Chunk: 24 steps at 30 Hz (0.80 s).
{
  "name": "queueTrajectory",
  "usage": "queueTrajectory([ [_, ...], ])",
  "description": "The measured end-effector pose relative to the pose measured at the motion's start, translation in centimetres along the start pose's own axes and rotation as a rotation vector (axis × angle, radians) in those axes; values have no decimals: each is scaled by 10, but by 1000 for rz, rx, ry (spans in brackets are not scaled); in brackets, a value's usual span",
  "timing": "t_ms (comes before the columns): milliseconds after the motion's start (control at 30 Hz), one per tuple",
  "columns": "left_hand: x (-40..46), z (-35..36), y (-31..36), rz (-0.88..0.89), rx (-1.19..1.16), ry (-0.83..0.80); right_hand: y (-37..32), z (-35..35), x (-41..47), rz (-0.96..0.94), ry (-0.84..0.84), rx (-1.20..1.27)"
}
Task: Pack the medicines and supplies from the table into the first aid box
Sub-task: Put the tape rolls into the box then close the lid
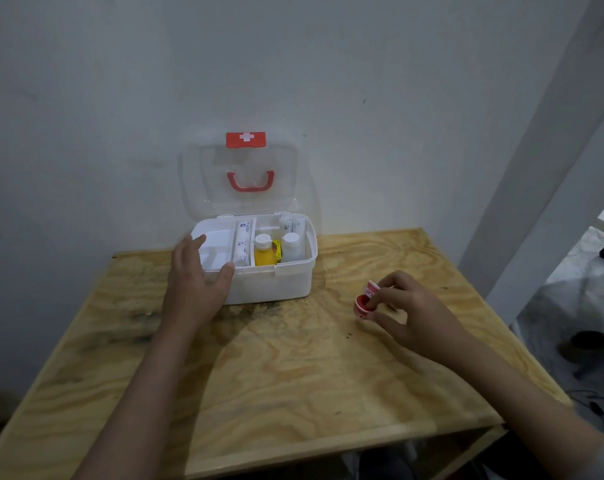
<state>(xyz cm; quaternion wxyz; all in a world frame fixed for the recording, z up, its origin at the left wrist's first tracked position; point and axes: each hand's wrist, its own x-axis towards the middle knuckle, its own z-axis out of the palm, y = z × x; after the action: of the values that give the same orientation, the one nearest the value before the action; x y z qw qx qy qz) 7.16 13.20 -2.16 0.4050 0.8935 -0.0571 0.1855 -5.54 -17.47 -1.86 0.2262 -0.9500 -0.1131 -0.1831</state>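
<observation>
The white first aid box (286,284) stands open at the back of the plywood table (276,368), its clear lid (207,181) with a red handle leaning upright against the wall. Inside I see a white bandage roll (242,243), a yellow bottle (264,252), a white bottle (291,247) and more white rolls (291,221) at the back. My left hand (196,278) grips the box's front left corner, thumb on the rim. My right hand (408,310) pinches a red and white tape roll (364,301) on the table, right of the box.
The box holds a white inner tray (217,245) on its left side. A grey wall runs behind the table. A white post (522,188) rises to the right, with dark objects and cables on the floor beyond the table's right edge.
</observation>
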Motion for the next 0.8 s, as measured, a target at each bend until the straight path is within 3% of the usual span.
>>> queueTrajectory([
  [333, -1, 0, 0, -26, -2, -27, -94, -17, 117, -221, 80, 57],
  [467, -1, -4, -1, -52, -18, -42, -124, 7, 181, -218, -32, 75],
  [633, -2, -6, -1, -79, -38, -60, -135, 57, 225, -247, -218, -82],
  [800, -2, -6, 0, -49, -19, -58, -143, 84, 236, -259, -268, -106],
])
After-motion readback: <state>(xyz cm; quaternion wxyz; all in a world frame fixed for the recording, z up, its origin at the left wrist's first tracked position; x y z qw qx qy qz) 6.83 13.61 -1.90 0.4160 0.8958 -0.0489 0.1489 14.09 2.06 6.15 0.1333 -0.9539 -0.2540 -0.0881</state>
